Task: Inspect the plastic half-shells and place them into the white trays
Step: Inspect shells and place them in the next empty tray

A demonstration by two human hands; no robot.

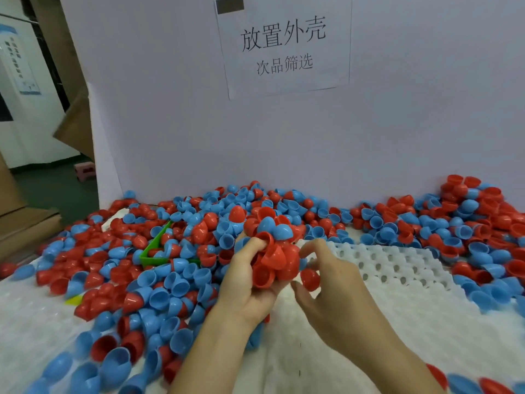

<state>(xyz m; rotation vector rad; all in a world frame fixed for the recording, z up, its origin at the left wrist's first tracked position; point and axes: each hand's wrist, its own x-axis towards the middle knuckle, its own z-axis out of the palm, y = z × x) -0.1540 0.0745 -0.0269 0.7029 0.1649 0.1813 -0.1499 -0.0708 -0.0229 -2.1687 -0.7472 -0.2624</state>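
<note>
Nearest, right hand pinching 1 red half-shell over the white tray. Just left, left hand clutching a bunch of half-shells. Beyond, loose half-shells heaped across the worktop; farther, paper sign.

white tray: partly buried under half-shells | bottom-edge shells: blurred (cropped)
</note>
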